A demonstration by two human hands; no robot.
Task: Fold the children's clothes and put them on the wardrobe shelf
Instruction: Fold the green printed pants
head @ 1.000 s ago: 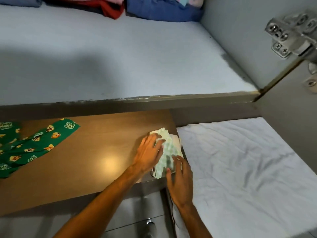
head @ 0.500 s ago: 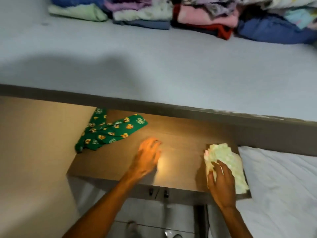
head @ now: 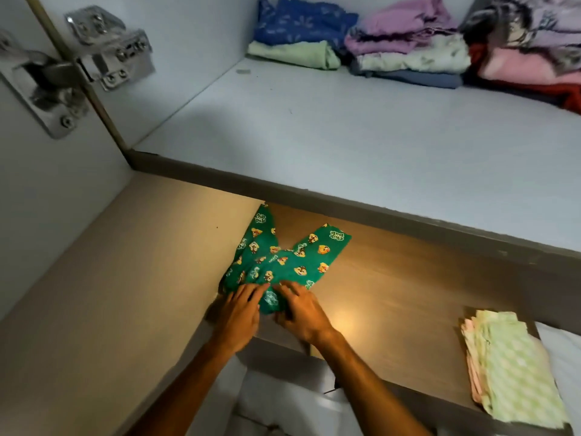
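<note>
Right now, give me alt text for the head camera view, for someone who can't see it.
Both hands, left hand and right hand, press on green cartoon-print children's pants spread on a wooden surface. A folded pale green checked garment lies to the right; folded clothes line the white wardrobe shelf above.

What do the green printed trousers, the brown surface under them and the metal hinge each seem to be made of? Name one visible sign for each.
Green printed trousers: soft thin fabric, probably cotton knit; it creases and lies limp.
Brown surface: wood-look board, likely laminate; fine grain lines and a smooth sheen reflecting light.
Metal hinge: bright polished metal, perhaps plated steel; shiny reflections and visible screws.
</note>
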